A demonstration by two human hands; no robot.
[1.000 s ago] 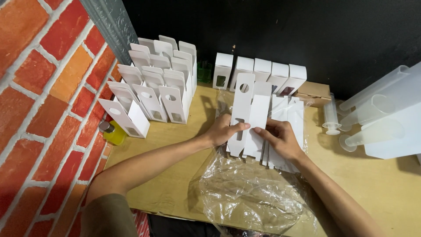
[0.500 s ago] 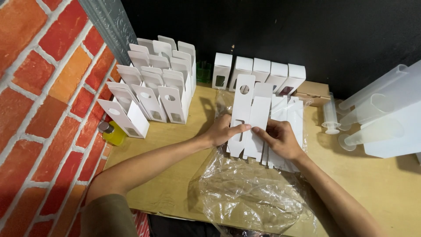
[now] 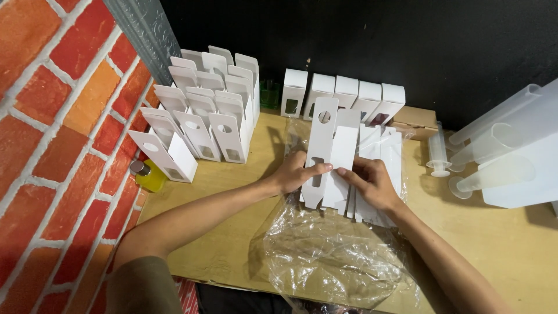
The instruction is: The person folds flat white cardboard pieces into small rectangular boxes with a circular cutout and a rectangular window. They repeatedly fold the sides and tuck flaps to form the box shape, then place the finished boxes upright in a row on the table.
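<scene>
Both grips pinch the top flat white carton blank (image 3: 324,154) mid-frame, left hand (image 3: 295,172) and right hand (image 3: 372,183); I judge lifting it off the stack (image 3: 381,168) comes next.

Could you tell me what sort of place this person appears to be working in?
Probably a small packing bench at home or in a workshop: both hands hold a flat white carton blank on a wooden tabletop, with rows of folded white boxes standing against a brick-patterned wall.
</scene>
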